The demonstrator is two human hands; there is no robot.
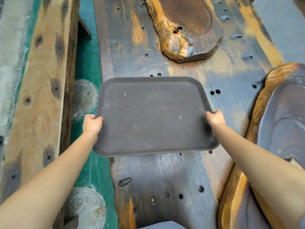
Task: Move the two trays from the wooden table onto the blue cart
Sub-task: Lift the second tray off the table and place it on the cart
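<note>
From the head camera, a dark rectangular tray (pixel 154 115) with rounded corners is above the left part of the dark wooden table (pixel 165 179), its left edge reaching out past the table's edge over the green floor (pixel 87 63). Whether its underside touches the tabletop cannot be told. The tray is empty, its surface scuffed and flecked with pale marks.

The left hand (pixel 91 123) is closed over the tray's left rim, thumb on top and fingers curled underneath out of sight. The right hand (pixel 215 119) clasps the right rim the same way, thumb on the upper face. Both bare forearms stretch forward from the bottom corners of the view.

The tabletop is pitted with round holes and worn to orange in patches. Beyond the tray, well apart from it, lies a carved wooden slab (pixel 186 28) with a hollowed dark centre and a gnarled orange edge. To the right, near the right forearm, lies a second carved slab (pixel 280 123) of the same kind.

Left of the table, across the strip of green floor, runs a long wooden bench (pixel 39 90) with dark knots. Pale circular scuffs mark the floor beside the tray's left edge.
</note>
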